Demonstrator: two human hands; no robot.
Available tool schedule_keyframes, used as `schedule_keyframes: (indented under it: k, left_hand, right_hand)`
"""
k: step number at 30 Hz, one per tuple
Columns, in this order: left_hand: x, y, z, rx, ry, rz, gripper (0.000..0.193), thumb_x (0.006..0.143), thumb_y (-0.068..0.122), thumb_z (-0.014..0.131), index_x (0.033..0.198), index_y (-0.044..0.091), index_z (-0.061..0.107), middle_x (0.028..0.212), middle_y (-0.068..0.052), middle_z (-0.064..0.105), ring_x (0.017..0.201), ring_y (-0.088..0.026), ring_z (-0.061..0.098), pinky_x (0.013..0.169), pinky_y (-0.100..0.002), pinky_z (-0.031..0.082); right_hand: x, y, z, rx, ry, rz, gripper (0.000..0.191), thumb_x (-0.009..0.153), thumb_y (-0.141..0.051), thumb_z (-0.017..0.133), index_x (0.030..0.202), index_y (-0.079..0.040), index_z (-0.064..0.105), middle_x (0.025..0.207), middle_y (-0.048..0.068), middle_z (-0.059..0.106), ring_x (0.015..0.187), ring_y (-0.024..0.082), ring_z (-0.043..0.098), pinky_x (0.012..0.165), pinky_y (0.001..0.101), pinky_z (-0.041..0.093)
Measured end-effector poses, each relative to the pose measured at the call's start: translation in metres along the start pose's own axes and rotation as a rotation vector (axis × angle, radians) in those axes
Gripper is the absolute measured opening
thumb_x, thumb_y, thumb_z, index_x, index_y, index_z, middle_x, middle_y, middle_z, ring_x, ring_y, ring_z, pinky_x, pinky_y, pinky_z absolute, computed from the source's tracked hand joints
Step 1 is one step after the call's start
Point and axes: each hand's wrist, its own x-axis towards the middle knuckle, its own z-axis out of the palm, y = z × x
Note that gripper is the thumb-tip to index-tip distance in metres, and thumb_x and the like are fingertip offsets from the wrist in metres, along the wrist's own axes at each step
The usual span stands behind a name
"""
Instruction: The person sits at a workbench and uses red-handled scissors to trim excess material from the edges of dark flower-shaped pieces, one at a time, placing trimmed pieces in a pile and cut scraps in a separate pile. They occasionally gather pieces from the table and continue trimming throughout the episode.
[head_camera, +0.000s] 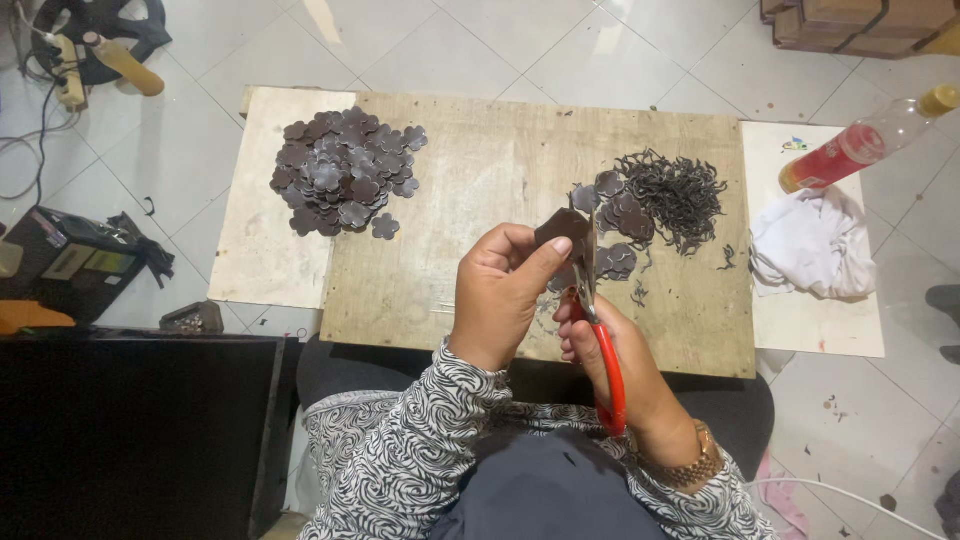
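I see left hand (500, 292) pinching dark brown leather piece (562, 228) at frame centre above wooden board (470, 230); right hand (618, 365) gripping red-handled scissors (598, 340), blades at piece. Flower cutouts pile (345, 170) upper left.

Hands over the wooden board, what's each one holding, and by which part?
The left hand pinches a dark brown cut-out piece by its lower edge. The right hand holds red-handled scissors by the handles, blades at the piece.
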Motion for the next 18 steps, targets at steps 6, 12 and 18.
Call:
schedule_keyframes:
  k: [6,12,18]
  left_hand:
    - [-0.002,-0.005,0.004,0.032,0.029,0.03,0.012,0.096,0.009,0.074,0.097,0.001,0.066,0.091,-0.006,0.073,0.082,-0.007,0.068,0.074,-0.023,0.055]
    - [-0.003,-0.007,0.009,0.023,0.08,0.008,0.013,0.094,0.011,0.074,0.096,0.001,0.066,0.088,-0.006,0.074,0.078,-0.008,0.068,0.071,-0.023,0.055]
    - [-0.007,-0.002,0.014,-0.003,0.097,-0.054,0.017,0.094,0.014,0.073,0.093,0.001,0.063,0.078,-0.007,0.071,0.052,-0.007,0.058,0.041,-0.023,0.045]
  right_hand:
    - [0.002,0.003,0.006,0.043,0.031,-0.023,0.062,0.097,-0.062,0.055,0.113,-0.001,0.059,0.093,0.002,0.057,0.083,0.01,0.055,0.074,0.0248,0.049]
    - [0.004,0.005,0.011,0.042,0.054,-0.041,0.061,0.1,-0.061,0.051,0.112,-0.001,0.059,0.09,0.003,0.056,0.08,0.011,0.054,0.071,0.0254,0.049]
    - [0.003,0.005,0.016,0.029,0.09,-0.073,0.058,0.103,-0.059,0.045,0.105,-0.003,0.057,0.087,0.002,0.055,0.076,0.011,0.054,0.067,0.0252,0.049]
